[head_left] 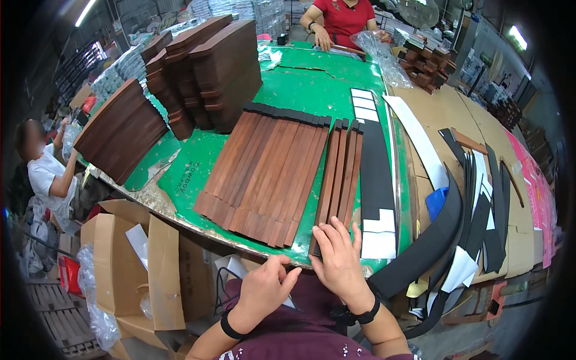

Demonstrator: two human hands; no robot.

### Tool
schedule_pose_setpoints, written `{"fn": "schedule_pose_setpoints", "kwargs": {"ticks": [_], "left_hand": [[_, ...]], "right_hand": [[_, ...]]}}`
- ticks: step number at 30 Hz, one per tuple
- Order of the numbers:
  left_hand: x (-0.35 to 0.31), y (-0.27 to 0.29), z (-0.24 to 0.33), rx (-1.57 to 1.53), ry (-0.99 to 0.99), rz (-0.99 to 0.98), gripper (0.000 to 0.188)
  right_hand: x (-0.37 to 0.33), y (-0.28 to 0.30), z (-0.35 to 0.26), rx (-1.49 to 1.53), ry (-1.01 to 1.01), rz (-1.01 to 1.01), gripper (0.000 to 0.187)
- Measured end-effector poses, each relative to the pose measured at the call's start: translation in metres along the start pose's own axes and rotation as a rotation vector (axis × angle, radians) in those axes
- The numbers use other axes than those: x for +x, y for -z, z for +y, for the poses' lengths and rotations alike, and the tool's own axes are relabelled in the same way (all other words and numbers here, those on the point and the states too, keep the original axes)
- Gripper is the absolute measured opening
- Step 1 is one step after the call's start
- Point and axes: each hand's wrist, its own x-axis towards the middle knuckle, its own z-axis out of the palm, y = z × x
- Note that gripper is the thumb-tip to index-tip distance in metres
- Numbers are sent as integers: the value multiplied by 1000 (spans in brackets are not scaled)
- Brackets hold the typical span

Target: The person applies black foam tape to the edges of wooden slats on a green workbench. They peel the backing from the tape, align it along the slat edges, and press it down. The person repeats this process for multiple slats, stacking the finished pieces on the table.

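Observation:
My right hand (341, 261) lies with fingers stretched over the near ends of a few narrow reddish-brown wooden slats (337, 174) with black pads at their far ends. My left hand (264, 293) hovers at the table's near edge, loosely curled with the thumb apart, and nothing shows in it. Left of the narrow slats, a row of wooden slats (261, 168) lies side by side, their far ends also capped with black pads. A black foam strip sheet (376, 174) with white rectangles exposed at both ends lies to the right.
Tall stacks of curved wooden boards (225, 75) stand on the green table (186, 180) at far left. Black and white strips (441, 234) pile on cardboard at right. An open carton (165, 270) is below left. One person (342, 21) is across the table, another (51, 174) at left.

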Motion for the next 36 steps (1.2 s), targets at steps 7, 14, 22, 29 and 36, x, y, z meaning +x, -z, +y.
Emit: {"fn": "schedule_pose_setpoints", "kwargs": {"ticks": [7, 14, 22, 29, 36], "left_hand": [[4, 11, -26, -146, -1, 176, 21], [13, 25, -43, -296, 67, 304, 19], [14, 27, -53, -645, 176, 302, 16], [17, 25, -62, -642, 228, 254, 18], [23, 19, -67, -597, 293, 217, 19]], "right_hand": [[6, 19, -16, 193, 93, 9, 58], [4, 16, -53, 738, 232, -306, 42], [5, -2, -68, 738, 103, -308, 35], [5, -12, -68, 660, 207, -221, 22], [9, -10, -66, 468, 549, -36, 13]]}}
